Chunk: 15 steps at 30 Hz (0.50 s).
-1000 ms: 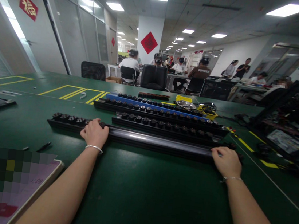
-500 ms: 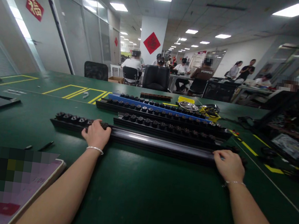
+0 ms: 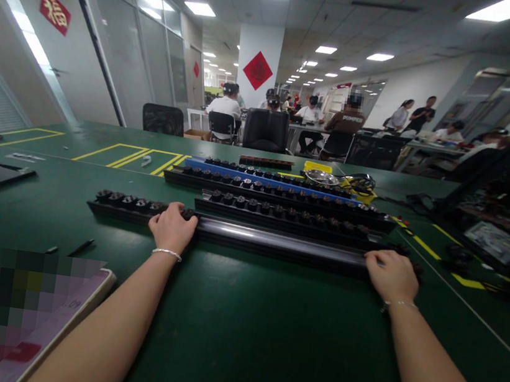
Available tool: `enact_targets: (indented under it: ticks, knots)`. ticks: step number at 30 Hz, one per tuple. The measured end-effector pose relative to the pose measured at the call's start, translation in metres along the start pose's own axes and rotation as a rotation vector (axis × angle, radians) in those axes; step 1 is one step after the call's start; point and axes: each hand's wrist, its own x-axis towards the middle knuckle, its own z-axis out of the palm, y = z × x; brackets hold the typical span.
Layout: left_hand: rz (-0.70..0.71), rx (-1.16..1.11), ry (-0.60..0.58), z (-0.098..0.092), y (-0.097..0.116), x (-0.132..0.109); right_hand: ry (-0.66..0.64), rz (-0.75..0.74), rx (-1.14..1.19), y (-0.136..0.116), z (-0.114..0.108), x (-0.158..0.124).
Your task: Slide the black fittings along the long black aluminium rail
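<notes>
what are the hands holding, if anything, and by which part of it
The nearest long rail, it seems: the left hand at the left end of its shiny stretch, the right hand at the right.

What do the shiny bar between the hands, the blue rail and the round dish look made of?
Shiny bar: probably metal, polished; a bright streak runs along it.
Blue rail: painted metal or plastic, fairly smooth; its even colour leaves that open.
Round dish: likely metal, glossy; silvery glints show.
</notes>
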Motion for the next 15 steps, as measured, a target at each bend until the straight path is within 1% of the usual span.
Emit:
enact_targets:
  ticks: [6,11,15]
  knots:
    - [0.034,-0.018,-0.007,-0.001,0.003,-0.003,0.034,0.004,-0.032,-0.005,0.0,-0.004]
    - [0.029,-0.015,-0.018,-0.001,0.004,-0.003,0.072,0.061,-0.029,-0.007,0.002,-0.012]
    - [0.038,-0.02,-0.019,0.0,0.005,-0.004,0.068,0.023,-0.044,-0.003,0.003,-0.016]
